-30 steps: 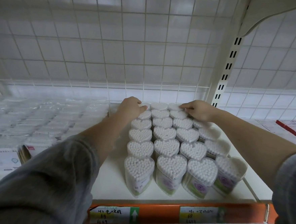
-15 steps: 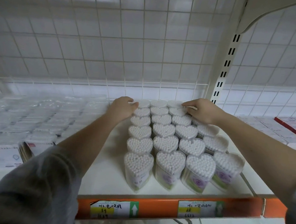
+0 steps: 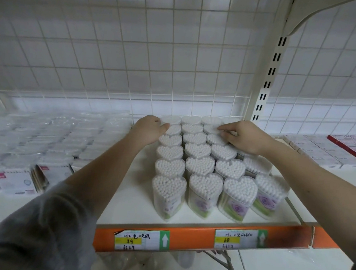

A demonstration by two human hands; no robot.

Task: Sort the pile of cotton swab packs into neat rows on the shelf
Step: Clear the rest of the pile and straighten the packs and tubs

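Heart-shaped swab packs upright in four rows, shelf back to front edge. Left hand curled against back-left packs; right hand fingers pinching a back-right pack.

white swab packs, purple-green labels; orange shelf edge; grey sleeve.

I see a white shelf with an orange front rail. Heart-shaped cotton swab packs stand upright in four rows running toward twelve o'clock. At nine o'clock lie clear-wrapped packets; at three o'clock, flat boxes.
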